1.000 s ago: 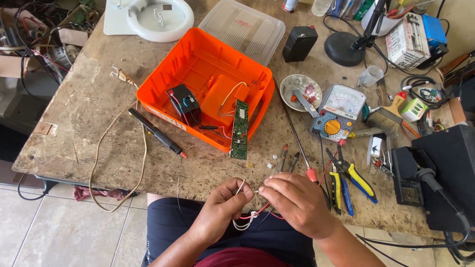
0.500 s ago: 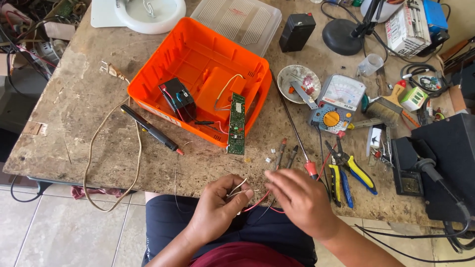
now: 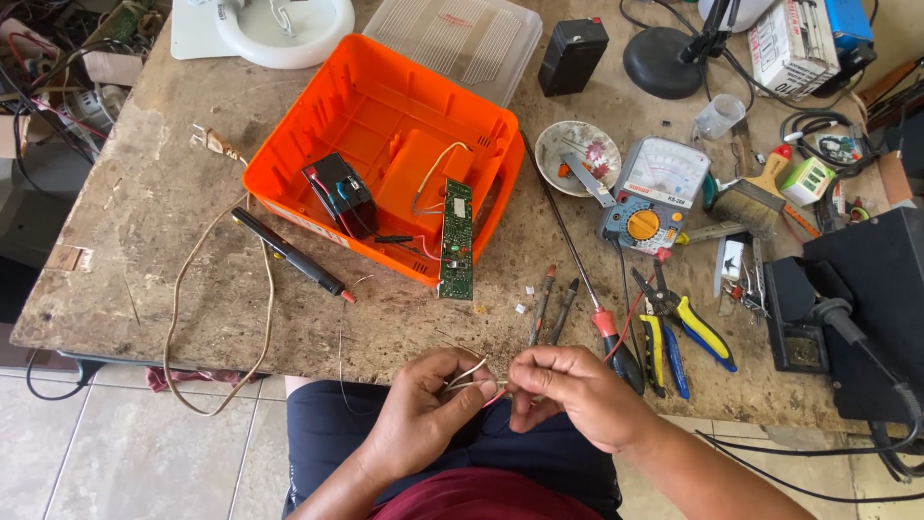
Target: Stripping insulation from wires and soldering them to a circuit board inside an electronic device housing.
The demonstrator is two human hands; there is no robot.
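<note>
At lower centre of the frame your left hand (image 3: 419, 419) pinches the thin white wires (image 3: 469, 374), fingers closed on them to keep the ends steady. Your right hand (image 3: 577, 395) grips the same wires from the other side, just below the workbench (image 3: 144, 221) edge, screwdrivers (image 3: 602, 323) close by.

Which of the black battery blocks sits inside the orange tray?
The wired black battery, tilted in the orange tray; the other battery stands on the bare bench beyond the tray.

Wire ends (image 3: 478, 377) perhaps joined, hidden between the pinching fingers (image 3: 527, 374).
</note>
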